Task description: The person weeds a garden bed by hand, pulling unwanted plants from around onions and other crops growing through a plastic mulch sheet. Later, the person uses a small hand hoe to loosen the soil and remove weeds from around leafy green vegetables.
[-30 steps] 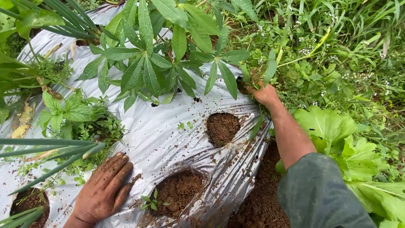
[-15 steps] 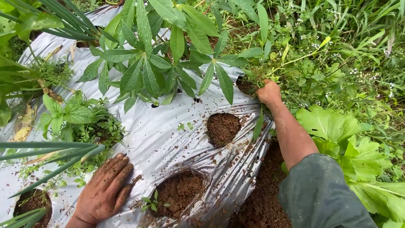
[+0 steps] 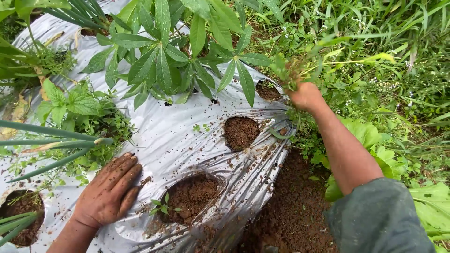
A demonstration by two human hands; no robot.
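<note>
Soil-caked hands (image 3: 110, 192), grey-green sleeve (image 3: 379, 218)

Left hand (image 3: 108, 193) flat on plastic sheet (image 3: 187, 140), soil hole (image 3: 240, 132) right of it, weeds (image 3: 295, 70) beyond

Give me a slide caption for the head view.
Right hand grips a clump of weeds; soil-caked left hand lies flat on silver mulch sheet.

silver mulch sheet (image 3: 187, 136), brown soil (image 3: 240, 132), green weeds (image 3: 293, 65)
</note>
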